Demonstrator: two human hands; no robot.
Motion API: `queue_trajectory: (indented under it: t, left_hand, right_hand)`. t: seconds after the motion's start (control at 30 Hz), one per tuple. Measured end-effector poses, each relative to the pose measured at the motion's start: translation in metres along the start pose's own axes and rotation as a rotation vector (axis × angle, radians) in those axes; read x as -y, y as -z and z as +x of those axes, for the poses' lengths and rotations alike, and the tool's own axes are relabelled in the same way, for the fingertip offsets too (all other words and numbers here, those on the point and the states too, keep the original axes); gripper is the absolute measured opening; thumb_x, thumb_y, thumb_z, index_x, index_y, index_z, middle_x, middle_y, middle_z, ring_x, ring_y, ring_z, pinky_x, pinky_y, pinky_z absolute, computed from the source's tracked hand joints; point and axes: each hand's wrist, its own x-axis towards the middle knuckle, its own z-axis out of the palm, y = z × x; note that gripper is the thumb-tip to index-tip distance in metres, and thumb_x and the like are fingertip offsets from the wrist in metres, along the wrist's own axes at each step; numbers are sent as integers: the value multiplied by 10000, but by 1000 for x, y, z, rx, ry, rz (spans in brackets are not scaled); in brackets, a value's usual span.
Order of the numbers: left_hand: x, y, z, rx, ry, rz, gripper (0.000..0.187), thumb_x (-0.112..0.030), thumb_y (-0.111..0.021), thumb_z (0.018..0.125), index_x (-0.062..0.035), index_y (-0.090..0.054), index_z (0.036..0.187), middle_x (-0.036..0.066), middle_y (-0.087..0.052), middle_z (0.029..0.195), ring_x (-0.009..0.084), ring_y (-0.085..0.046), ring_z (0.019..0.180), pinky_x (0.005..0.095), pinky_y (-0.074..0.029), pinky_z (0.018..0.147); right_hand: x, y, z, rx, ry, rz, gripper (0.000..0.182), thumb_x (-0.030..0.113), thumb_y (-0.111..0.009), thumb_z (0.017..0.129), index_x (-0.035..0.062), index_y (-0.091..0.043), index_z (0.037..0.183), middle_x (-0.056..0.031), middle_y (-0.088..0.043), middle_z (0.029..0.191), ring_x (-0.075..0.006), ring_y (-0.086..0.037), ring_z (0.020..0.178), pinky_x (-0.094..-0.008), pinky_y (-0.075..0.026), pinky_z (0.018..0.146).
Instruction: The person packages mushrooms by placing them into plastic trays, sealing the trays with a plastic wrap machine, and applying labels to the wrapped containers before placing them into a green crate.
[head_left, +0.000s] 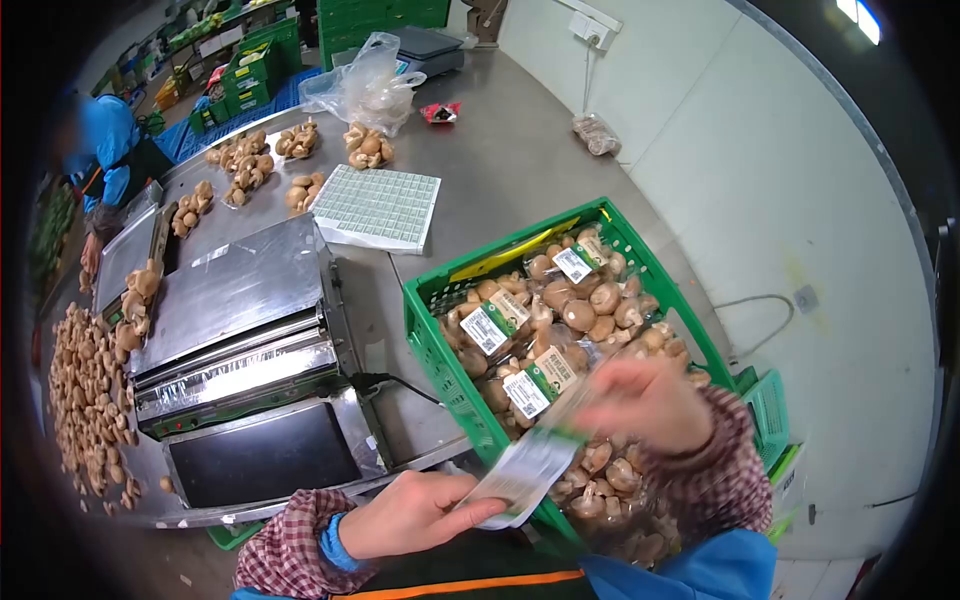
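Observation:
My left hand (410, 515) is closed on a small stack of printed labels (525, 475), pinched between thumb and fingers over the near edge of a green crate (460, 405). My right hand (650, 405), blurred by motion, closes its fingers at the upper end of a label with white, green and tan parts. Under both hands the crate holds several wrapped packs of brown mushrooms (590, 305). White-and-green labels (525, 392) are stuck on some packs; those beneath my right hand show no label that I can make out.
Left stands a film-wrapping machine (235, 290) with a black plate. Loose mushrooms (85, 400) lie beyond it. A printed label sheet (380, 205), plastic bags (370, 85) and a scale (430, 48) are farther back. A person in blue (115, 135) works far left. A white wall bounds the right.

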Motion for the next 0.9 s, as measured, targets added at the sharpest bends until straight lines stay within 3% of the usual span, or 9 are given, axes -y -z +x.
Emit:
queue_trajectory:
  t: [0.1, 0.23, 0.33, 0.43, 0.5, 0.57, 0.63, 0.77, 0.9]
  left_hand:
    - [14, -11, -8, 28, 160, -142, 218, -189, -608, 847, -20, -617, 984, 103, -631, 758, 133, -590, 651, 264, -459, 580]
    - [-14, 9, -13, 36, 260, -902, 722, -1, -555, 847, -73, -107, 1409, 121, -603, 1054, 133, -567, 933, 259, -437, 821]
    - [-31, 10, -17, -184, -45, -841, 722, 97, -494, 821, -57, -97, 1405, 166, -440, 1262, 196, -394, 1191, 319, -319, 981]
    - [-26, 18, -25, -39, 58, -691, 575, 78, -509, 822, -23, -294, 1345, 148, -450, 1256, 188, -359, 1214, 316, -295, 1001]
    - [-12, 7, -19, -46, -2, -597, 360, 5, -499, 866, 8, -454, 1223, 97, -565, 1095, 134, -520, 1024, 260, -402, 891]
    - [-41, -9, -6, -288, 68, -709, 259, 17, -523, 849, 50, -525, 1106, 109, -602, 1014, 147, -568, 923, 263, -436, 819]
    - [-42, -10, -4, -319, 43, -590, 158, -33, -556, 853, 40, -594, 988, 92, -631, 952, 127, -597, 835, 229, -459, 747]
    - [-44, -17, 20, -214, -302, -59, 160, -129, -613, 830, -16, -616, 943, 113, -617, 697, 207, -601, 552, 280, -472, 511]
    - [-4, -34, 14, 151, 202, 78, 226, -252, -593, 855, -71, -648, 980, 86, -627, 670, 173, -593, 545, 266, -480, 551]
  right_hand:
    - [7, 61, 0, -746, 270, -193, 147, 81, -620, 791, -19, -607, 898, -51, -640, 807, -94, -573, 708, -231, -449, 648]
    - [-83, 169, 31, -782, -275, -470, 318, 151, -688, 706, 0, -589, 968, -82, -638, 845, -123, -573, 724, -256, -449, 671]
    - [-128, 167, 38, -1244, -33, -944, 413, 151, -690, 674, 24, -566, 1047, -150, -593, 978, -256, -556, 862, -334, -437, 790]
    - [-125, 155, 29, -1139, 208, -900, 499, 190, -699, 678, 33, -533, 1121, -170, -539, 1120, -312, -505, 983, -362, -407, 861]
    - [-130, 137, 33, -856, -68, -1301, 573, 248, -680, 728, 25, -467, 1211, -181, -470, 1230, -362, -490, 1014, -392, -389, 906]
    - [-132, 133, 34, -1098, -11, -1359, 545, 227, -672, 751, 25, -464, 1211, -164, -472, 1233, -358, -491, 1027, -400, -377, 928]
    - [-40, 60, 0, -800, 86, -430, 475, 204, -686, 750, 47, -510, 1162, -150, -485, 1210, -328, -528, 997, -369, -411, 896]
    - [7, -51, -52, 5, 264, -554, 211, 146, -695, 745, 59, -628, 925, -69, -614, 860, -159, -596, 739, -259, -473, 643]
    - [0, 22, -71, -596, 199, -605, 107, 105, -639, 790, 24, -636, 860, -47, -636, 797, -88, -573, 682, -228, -466, 613]
